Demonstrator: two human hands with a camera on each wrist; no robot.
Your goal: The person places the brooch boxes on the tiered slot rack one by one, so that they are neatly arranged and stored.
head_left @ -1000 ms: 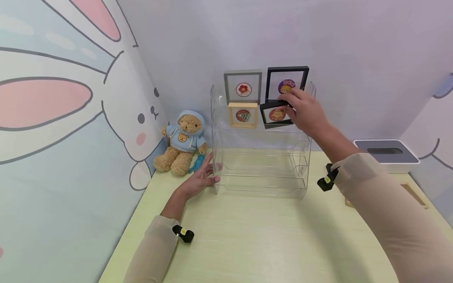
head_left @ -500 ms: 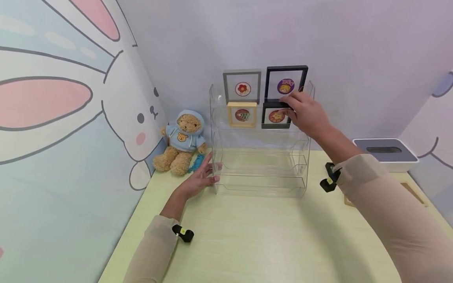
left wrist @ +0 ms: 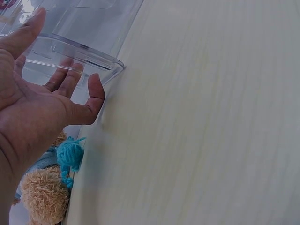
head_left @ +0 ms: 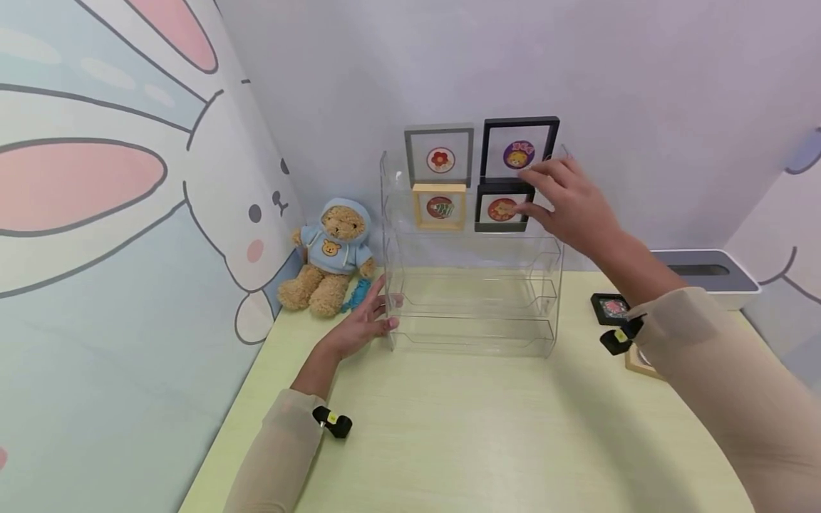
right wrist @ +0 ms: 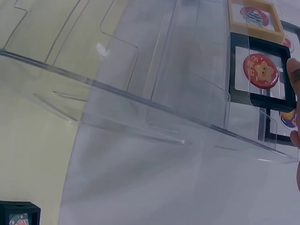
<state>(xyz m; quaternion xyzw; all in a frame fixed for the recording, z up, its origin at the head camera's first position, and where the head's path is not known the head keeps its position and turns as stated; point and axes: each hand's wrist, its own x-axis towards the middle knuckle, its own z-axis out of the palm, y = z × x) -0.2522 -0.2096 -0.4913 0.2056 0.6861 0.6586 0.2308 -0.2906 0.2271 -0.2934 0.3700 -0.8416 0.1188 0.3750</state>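
Observation:
A clear acrylic tiered rack (head_left: 477, 319) stands on the table. My left hand (head_left: 356, 329) rests at its left side panel with fingers spread, as the left wrist view also shows. My right hand (head_left: 572, 206) hovers by the upper right of the rack, thumb and fingers parted and holding nothing. Just left of its fingertips, a small black picture frame (head_left: 502, 209) with a red star badge stands upright on the second tier. Beside it is a light wood frame (head_left: 440, 208). Behind them, on the top tier, stand a grey frame (head_left: 440, 158) and a larger black frame (head_left: 518, 153).
A teddy bear (head_left: 333, 258) in a blue hoodie sits left of the rack, with a blue yarn piece (head_left: 356, 295) beside it. On the right lie another black frame (head_left: 609, 309) and a wooden frame (head_left: 641, 363), partly under my sleeve. A tissue box (head_left: 731, 274) stands behind them.
The small black frame went from tilted to upright on the second tier. My right hand let go of it and drew back right, uncovering a black frame on the table. My left hand stayed put.

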